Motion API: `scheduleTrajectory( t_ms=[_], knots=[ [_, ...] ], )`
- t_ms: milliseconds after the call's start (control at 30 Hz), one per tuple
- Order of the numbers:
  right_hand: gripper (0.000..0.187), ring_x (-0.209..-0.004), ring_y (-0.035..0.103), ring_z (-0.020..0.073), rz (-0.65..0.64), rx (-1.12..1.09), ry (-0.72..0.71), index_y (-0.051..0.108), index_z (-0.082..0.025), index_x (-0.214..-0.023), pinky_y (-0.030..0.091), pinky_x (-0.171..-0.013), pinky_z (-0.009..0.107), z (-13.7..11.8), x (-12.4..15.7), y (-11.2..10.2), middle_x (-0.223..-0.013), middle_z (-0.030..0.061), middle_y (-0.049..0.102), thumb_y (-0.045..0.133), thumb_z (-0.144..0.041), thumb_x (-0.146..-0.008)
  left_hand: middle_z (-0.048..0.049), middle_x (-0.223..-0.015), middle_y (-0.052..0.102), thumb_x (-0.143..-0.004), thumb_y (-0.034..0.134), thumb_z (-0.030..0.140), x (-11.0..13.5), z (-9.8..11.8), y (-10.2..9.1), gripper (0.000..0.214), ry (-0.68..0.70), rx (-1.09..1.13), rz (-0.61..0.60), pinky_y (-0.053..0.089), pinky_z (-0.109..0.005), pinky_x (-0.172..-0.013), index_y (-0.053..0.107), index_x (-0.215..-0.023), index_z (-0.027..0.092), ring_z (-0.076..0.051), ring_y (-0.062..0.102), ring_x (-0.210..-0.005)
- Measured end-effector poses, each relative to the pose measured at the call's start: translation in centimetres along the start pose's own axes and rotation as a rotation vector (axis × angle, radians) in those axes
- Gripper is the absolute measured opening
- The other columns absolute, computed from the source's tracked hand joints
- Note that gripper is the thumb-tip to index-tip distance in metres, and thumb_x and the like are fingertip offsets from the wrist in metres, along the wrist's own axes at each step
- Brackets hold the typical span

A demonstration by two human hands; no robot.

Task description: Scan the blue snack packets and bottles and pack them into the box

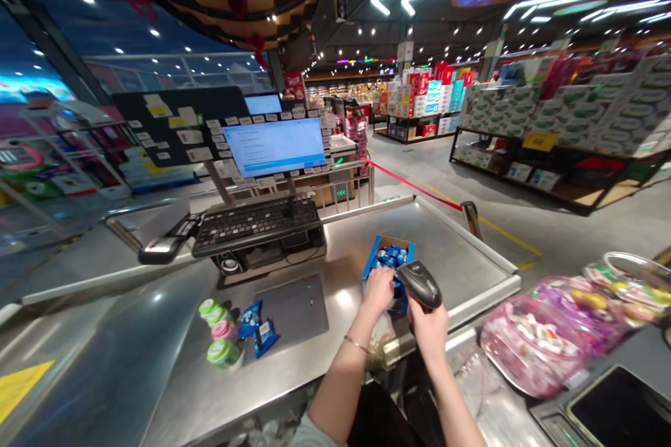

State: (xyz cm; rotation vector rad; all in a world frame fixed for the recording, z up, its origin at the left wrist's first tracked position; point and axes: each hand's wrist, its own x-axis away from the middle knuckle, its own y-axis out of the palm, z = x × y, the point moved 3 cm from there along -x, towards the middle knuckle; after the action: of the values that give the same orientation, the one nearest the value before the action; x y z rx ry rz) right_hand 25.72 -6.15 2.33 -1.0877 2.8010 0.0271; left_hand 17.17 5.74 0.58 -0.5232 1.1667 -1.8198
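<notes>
My right hand (430, 332) is shut around the grip of a black handheld barcode scanner (419, 284), whose head points down and left toward the blue foil packets (394, 258). Those packets fill a small cardboard box with blue edges (378, 246) on the steel checkout counter (335, 391). My left hand (378, 290) grips a blue packet at the box's front, hiding part of the box. Left of my hands stand several small green and pink lidded tubs (219, 335). Two blue snack packets (256, 328) lie beside them.
A grey scale plate (291, 314) is set into the counter. Behind it are a keyboard (256, 225) and a lit monitor (273, 147). Bulging pink plastic bags of goods (545, 332) lie at right. A red rope barrier (414, 185) and stacked store displays (556, 108) stand beyond.
</notes>
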Motion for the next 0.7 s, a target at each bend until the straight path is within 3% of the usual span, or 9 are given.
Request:
scheduleTrajectory(
  t_ms=[133,333,567,700],
  knots=[
    [0.046,-0.069,0.065,0.0251,0.029,-0.014,-0.035,0.071,-0.01,-0.086,0.052,-0.063,0.034,-0.5,-0.3,-0.7,-0.068,0.0083,0.071,0.065,-0.052,-0.068,-0.0171,-0.11,0.065,-0.075,0.054,0.011,-1.9,0.4,1.5,0.029,-0.118,-0.061,-0.063,0.037,-0.041,-0.094,0.068,-0.1,0.017,-0.031,0.055,-0.109],
    [0.045,-0.068,0.066,0.025,0.032,-0.015,-0.037,0.072,-0.012,-0.085,0.053,-0.063,0.034,-0.3,-0.3,-0.8,-0.069,0.0079,0.072,0.066,-0.052,-0.067,-0.0243,-0.12,0.061,-0.078,0.05,0.013,-2.5,0.2,1.9,0.049,-0.207,-0.087,-0.074,0.029,-0.047,-0.102,0.054,-0.126,0.009,-0.034,0.049,-0.119],
    [0.05,-0.066,0.067,0.0279,-0.013,-0.02,0.041,0.072,-0.017,-0.072,0.054,-0.058,0.033,1.1,-1.5,1.7,-0.062,0.0075,0.071,0.068,-0.064,-0.059,-0.0199,-0.13,0.057,-0.088,0.031,0.022,-2.1,-0.8,1.3,0.05,-0.237,-0.072,-0.081,0.026,-0.048,-0.107,0.052,-0.132,0.013,-0.034,0.043,-0.128],
    [0.059,-0.074,0.069,0.0295,0.089,-0.047,0.088,0.072,-0.016,-0.076,0.055,-0.064,0.033,1.9,-3.6,3.7,-0.074,0.0098,0.074,0.069,-0.071,-0.053,-0.0178,-0.13,0.056,-0.08,0.046,0.024,-2.0,-2.1,1.9,0.053,-0.186,-0.05,-0.124,0.031,-0.047,-0.106,0.052,-0.132,0.019,-0.035,0.048,-0.123]
  ],
)
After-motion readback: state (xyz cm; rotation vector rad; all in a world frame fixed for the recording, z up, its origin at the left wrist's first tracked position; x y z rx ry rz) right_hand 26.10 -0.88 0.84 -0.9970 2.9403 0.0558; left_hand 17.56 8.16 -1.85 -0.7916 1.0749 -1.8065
